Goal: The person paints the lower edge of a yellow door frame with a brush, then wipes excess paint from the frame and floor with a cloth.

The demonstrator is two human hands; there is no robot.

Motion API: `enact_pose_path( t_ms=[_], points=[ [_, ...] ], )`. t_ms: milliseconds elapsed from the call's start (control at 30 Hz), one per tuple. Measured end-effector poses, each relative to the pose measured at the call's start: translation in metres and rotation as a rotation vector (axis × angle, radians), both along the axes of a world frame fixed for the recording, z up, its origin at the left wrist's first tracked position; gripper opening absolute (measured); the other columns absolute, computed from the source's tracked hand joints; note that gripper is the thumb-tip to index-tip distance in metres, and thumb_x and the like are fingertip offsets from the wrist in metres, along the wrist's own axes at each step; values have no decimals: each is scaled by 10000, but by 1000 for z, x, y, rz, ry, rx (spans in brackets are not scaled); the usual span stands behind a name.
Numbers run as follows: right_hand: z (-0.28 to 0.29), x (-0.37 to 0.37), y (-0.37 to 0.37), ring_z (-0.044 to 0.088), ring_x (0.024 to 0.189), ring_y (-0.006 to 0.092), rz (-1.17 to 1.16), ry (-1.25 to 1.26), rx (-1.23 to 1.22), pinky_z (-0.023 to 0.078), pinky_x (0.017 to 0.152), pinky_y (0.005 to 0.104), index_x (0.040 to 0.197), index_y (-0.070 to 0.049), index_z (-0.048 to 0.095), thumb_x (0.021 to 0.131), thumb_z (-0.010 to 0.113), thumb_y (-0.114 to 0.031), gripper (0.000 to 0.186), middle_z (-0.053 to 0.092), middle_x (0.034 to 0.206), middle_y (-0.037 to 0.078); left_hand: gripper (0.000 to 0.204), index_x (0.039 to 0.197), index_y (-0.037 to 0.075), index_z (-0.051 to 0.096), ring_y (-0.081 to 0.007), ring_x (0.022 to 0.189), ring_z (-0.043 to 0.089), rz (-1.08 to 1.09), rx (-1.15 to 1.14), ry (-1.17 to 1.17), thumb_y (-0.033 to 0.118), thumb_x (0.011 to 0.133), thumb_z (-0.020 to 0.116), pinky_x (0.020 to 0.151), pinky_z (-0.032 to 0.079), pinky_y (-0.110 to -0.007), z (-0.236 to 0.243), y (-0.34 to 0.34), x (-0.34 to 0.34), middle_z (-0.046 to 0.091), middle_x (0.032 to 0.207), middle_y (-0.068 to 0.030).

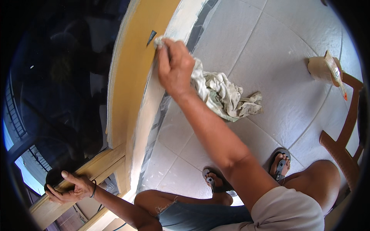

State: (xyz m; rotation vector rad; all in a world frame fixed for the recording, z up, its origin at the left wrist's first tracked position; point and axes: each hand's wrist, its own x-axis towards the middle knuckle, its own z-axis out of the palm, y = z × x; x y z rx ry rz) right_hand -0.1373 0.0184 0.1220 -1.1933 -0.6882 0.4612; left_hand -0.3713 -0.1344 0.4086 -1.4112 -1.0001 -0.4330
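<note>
My right hand point(175, 63) is closed on a crumpled, stained whitish rag point(227, 94). A bunched end of it shows at the fingertips, pressed against the yellow-painted wooden panel point(133, 73). The rest trails from behind the hand over the grey floor tiles. Just beyond the fingertips is a small dark triangular mark point(151, 37) on the panel. At lower left, my left hand point(73, 188) rests on a pale wooden rail point(104, 167), thumb raised and fingers stretched apart, holding nothing loose. A dark band circles that wrist.
Dark glass point(65, 84) fills the left, bordered by the wooden frame. A whitish strip point(144, 115) runs between panel and tiles. At right stand a tan tub point(320, 68) with a paintbrush point(334, 71) across it and a brown chair point(341, 138). My sandalled feet are below.
</note>
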Motion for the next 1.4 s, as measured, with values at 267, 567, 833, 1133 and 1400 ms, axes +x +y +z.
enact_pose_path(
  t_ms=[267, 567, 833, 1133, 1400],
  points=[
    [-9, 24, 33, 628, 654, 358, -64, -13, 18, 503, 600, 426, 1048, -13, 699, 919, 664, -12, 134, 626, 826, 175, 662, 1295, 40, 699, -424, 1423, 437, -42, -18, 2, 519, 861, 838, 1181, 354, -611, -2, 2, 2, 623, 1397, -148],
    [-4, 44, 59, 639, 663, 316, -126, -45, 34, 505, 611, 408, 1041, 0, 724, 920, 686, -31, 130, 634, 796, 156, 659, 1307, 34, 683, -429, 1429, 430, -8, -19, -6, 518, 880, 819, 1184, 351, -614, -1, 1, 1, 602, 1424, -153],
    [-6, 55, 75, 638, 647, 264, -146, -59, 19, 504, 617, 367, 1037, 2, 745, 934, 695, -68, 134, 648, 780, 142, 678, 1335, 45, 658, -426, 1446, 414, 11, -11, 6, 533, 888, 806, 1194, 339, -617, -2, 1, -4, 578, 1454, -160],
    [-7, 74, 95, 657, 671, 294, -130, 4, 35, 516, 642, 396, 1007, -6, 747, 919, 680, -72, 129, 668, 801, 153, 681, 1355, 31, 626, -428, 1426, 421, 34, -27, 57, 523, 910, 784, 1198, 327, -613, 7, -1, -4, 565, 1444, -166],
    [-4, 73, 82, 659, 690, 345, -61, 25, 21, 515, 635, 425, 1017, -16, 740, 914, 672, -51, 128, 649, 809, 172, 700, 1359, 27, 610, -437, 1419, 420, 66, -26, 65, 541, 912, 773, 1198, 327, -609, 8, -3, -5, 558, 1440, -169]
  ],
)
